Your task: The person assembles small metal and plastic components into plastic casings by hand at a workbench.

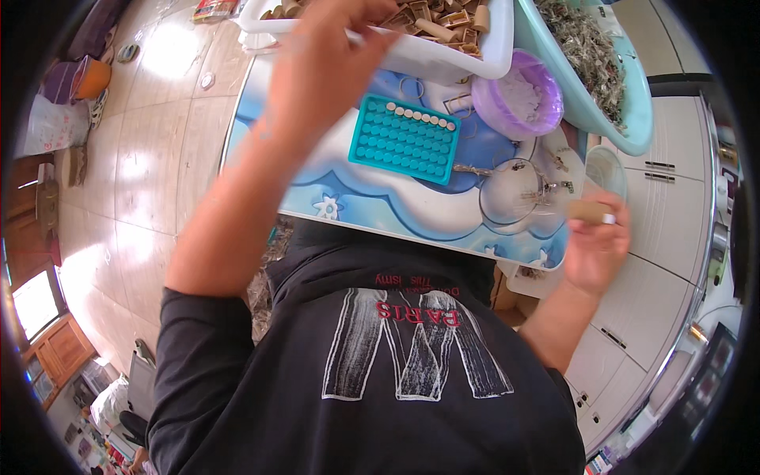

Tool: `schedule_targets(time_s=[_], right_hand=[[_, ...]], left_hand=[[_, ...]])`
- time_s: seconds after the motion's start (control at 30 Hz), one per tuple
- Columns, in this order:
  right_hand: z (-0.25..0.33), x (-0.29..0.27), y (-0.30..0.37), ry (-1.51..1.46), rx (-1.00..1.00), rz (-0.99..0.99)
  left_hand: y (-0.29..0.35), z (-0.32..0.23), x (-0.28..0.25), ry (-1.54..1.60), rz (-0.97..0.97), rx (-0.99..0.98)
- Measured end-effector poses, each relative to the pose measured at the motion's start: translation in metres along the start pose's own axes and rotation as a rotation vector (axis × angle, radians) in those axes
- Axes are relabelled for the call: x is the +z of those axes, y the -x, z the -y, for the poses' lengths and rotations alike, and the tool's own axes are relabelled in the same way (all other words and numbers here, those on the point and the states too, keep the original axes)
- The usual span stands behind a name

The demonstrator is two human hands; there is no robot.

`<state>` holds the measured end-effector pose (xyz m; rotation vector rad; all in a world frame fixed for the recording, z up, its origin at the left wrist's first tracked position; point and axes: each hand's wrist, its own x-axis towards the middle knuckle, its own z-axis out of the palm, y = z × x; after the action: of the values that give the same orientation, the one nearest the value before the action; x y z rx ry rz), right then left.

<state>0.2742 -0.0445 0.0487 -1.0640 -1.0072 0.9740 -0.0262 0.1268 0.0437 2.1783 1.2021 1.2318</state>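
Observation:
My left hand (pixel 321 67) is at the near rim of a white plastic tub (pixel 497 67) heaped with brown cardboard-like tubes and curved pieces (pixel 435 30). Its thumb and forefinger are apart, and nothing shows between them; the other fingers are partly hidden. Off the table's right edge, my right hand (pixel 595 257) grips a short brown tube (pixel 587 210) with a white end, between thumb and fingers. Between the hands lies a teal tray (pixel 404 162) of round slots, with a row of small white round pieces (pixel 419 116) along its far side.
A purple basket (pixel 483 103) holding white bits stands right of the tray. Nearer lies a clear round dish (pixel 507 198). A large pale-teal basin (pixel 637 131) of shredded material stands far right, before white cabinets (pixel 665 206). The patterned table (pixel 356 207) meets my front.

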Motion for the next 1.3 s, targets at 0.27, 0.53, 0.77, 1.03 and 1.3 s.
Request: schedule_targets(time_s=[0.27, 0.53, 0.77, 1.03, 1.3], right_hand=[[-0.008, -0.181, 0.03, 0.344, -0.034, -0.753], [-0.097, -0.27, 0.086, 0.513, 0.341, -1.05], [-0.103, -0.254, 0.074, 0.433, 0.392, -1.083], [-0.071, -0.101, 0.024, 0.638, 0.025, -0.53], [-0.079, 0.036, 0.003, 1.101, -0.203, 0.245]], left_hand=[[-0.083, 0.004, -0.006, -0.543, 0.373, -0.214], [-0.101, -0.002, 0.025, -0.836, 0.694, -0.246], [-0.098, 0.037, 0.004, 0.026, 0.756, 0.179], [-0.103, 0.015, 0.035, -0.735, 0.57, -0.148], [-0.123, 0.064, 0.028, 0.153, -0.01, -0.345]])
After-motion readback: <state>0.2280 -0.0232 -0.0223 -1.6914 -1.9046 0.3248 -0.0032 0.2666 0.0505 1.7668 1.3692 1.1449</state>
